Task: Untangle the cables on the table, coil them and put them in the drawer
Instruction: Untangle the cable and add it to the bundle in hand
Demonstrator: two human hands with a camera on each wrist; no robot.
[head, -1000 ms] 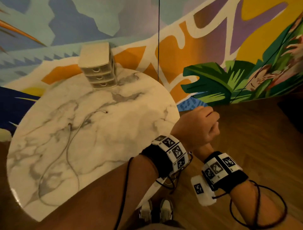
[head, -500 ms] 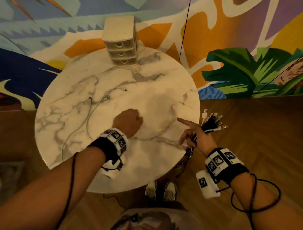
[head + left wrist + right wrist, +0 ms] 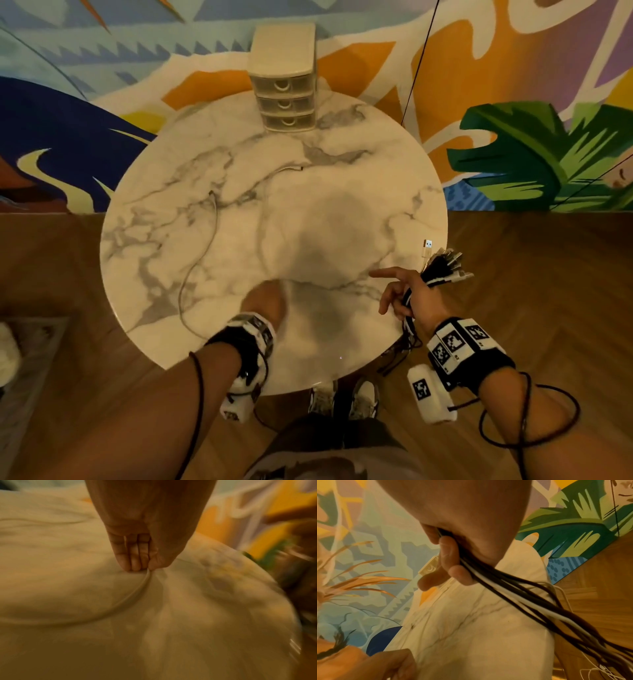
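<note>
Marble desk (image 3: 342, 164) before a painted wall: our right hand (image 3: 416, 298) grips the cable bundle (image 3: 513, 595) off the right edge, forefinger out. Our left hand (image 3: 137, 550) pinches the white cable (image 3: 195, 270) near the front edge — we should draw it slowly, so loops don't snag.

Dim warm light; soft shadow on table (image 3: 342, 164); left-wrist view motion-blurred; edges bowed.

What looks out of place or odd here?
The cable bundle gripped by the right hand trails off the table edge toward the floor. One thin cable sprawls loose on the marble.
</note>
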